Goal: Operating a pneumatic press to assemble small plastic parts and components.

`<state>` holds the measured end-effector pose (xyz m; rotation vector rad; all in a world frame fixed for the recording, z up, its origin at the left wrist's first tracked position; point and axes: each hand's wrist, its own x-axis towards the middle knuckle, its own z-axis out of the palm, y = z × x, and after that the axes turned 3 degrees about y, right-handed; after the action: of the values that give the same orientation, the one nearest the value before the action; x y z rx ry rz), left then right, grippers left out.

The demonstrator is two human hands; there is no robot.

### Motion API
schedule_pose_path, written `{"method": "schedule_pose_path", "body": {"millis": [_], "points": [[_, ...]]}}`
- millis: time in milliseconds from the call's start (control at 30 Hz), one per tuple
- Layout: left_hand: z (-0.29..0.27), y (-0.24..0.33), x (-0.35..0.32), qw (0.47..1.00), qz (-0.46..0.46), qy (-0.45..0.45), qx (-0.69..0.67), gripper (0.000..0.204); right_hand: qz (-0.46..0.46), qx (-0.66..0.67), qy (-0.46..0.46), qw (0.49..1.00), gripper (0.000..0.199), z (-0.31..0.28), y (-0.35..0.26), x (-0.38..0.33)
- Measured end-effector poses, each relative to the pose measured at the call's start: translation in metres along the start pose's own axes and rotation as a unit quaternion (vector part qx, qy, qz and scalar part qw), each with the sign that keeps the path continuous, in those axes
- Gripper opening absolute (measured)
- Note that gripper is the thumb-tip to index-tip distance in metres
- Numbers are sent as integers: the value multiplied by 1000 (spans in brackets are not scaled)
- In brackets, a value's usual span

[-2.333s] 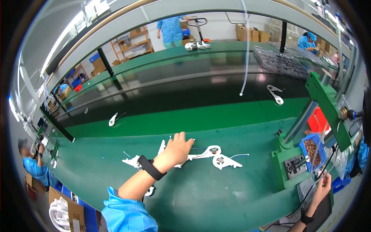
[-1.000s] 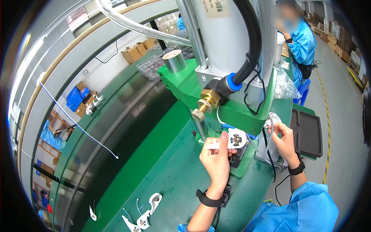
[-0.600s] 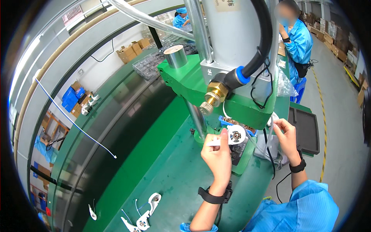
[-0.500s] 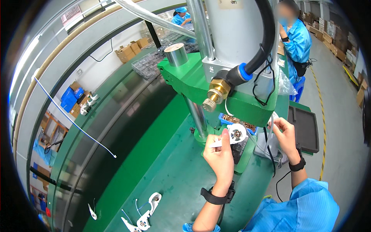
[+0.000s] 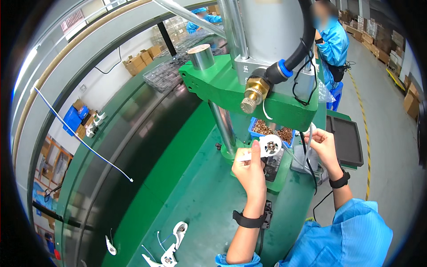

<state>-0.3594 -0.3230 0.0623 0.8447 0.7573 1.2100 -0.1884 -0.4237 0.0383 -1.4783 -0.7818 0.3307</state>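
Note:
My left hand (image 5: 251, 171) grips a white plastic part with a round wheel-like end (image 5: 269, 145), holding it at the base of a green press machine (image 5: 249, 91). My right hand (image 5: 324, 144) is raised to the right of the part, fingers pinched on something small and thin that I cannot make out. A blue bin of small brass pieces (image 5: 272, 128) sits just behind both hands under the press head. Both wrists wear black straps.
More white plastic parts (image 5: 171, 244) lie on the green table (image 5: 195, 209) at the lower left. A dark conveyor belt (image 5: 133, 147) runs along the left. A black tray (image 5: 344, 140) lies to the right. A person in blue (image 5: 331, 42) works behind the press.
My view swung from the conveyor to the press. My left hand left the parts on the table and now holds one white part at the press base, lifted slightly higher than half a second ago.

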Motion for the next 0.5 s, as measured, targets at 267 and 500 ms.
{"method": "schedule_pose_path", "body": {"millis": [267, 500], "points": [[-7, -2, 9, 995, 80, -11, 57, 28, 10, 4, 10, 1000, 8, -3, 9, 2], [-7, -1, 7, 987, 107, -29, 119, 28, -9, -20, -8, 1000, 11, -5, 11, 6]]}}
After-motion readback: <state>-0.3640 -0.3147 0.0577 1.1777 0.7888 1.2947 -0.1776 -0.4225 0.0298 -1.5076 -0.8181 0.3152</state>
